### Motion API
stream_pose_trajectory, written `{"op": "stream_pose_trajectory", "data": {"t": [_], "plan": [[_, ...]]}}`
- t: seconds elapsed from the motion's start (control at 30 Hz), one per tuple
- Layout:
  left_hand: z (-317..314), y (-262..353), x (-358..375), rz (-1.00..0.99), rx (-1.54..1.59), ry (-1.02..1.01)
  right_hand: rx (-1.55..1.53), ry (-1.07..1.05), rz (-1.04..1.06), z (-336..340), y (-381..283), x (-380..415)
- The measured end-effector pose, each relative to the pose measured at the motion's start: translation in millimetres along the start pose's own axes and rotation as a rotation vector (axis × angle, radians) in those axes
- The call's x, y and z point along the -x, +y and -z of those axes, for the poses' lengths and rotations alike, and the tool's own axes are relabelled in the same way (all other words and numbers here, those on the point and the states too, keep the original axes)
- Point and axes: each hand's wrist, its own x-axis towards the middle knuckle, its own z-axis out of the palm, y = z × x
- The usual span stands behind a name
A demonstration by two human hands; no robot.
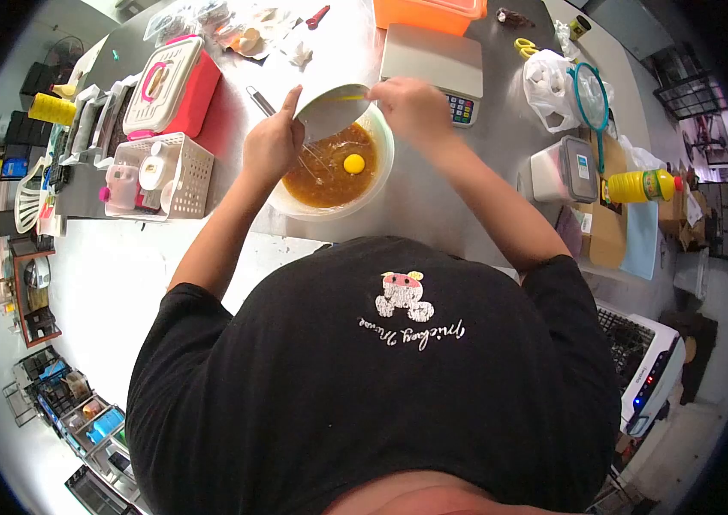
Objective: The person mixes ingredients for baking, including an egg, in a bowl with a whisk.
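Note:
A large pale bowl [388, 167] holds brown liquid [325, 184] with one whole egg yolk [353, 164] floating in it. Above its far side, a grey metal bowl [329, 118] is tipped over, a yellow streak showing near its right rim. My left hand [274, 142] grips the metal bowl at its left edge, index finger stretched along it. On the opposite side, my right hand [407, 103] has its fingers pinched at the rim. A whisk [260, 101] leans in the large bowl, its handle past my left hand and its wires in the liquid.
A kitchen scale [432, 62] stands just beyond the bowl, below an orange container [428, 13]. At left are a white basket [184, 176] and a red lidded box [196, 90]. Eggshells [252, 39] lie at the back. A lidded tub [563, 169] and yellow bottle [638, 185] sit right.

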Motion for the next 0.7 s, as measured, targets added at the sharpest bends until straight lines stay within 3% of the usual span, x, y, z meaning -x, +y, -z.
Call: {"op": "stream_pose_trajectory", "data": {"t": [0.07,0.27,0.4,0.47,0.6,0.67,0.7], "plan": [[6,0,-2,-0.146,0.003,0.076,-0.010,-0.038,-0.031,-10,-2,5],[5,-4,5,-0.074,0.019,0.086,-0.052,0.033,-0.021,-10,10,18],[10,0,3,-0.126,0.012,0.144,-0.081,0.132,-0.047,-14,17,16],[11,0,0,-0.104,0.042,0.212,-0.147,-0.065,-0.251,-16,13,25],[7,1,4,-0.067,0.026,0.145,-0.139,-0.081,-0.205,-7,9,26],[6,5,6,-0.098,0.027,0.119,-0.145,0.223,-0.068,3,6,21],[6,7,6,-0.100,0.029,0.116,-0.144,0.222,-0.072,7,4,19]]}}
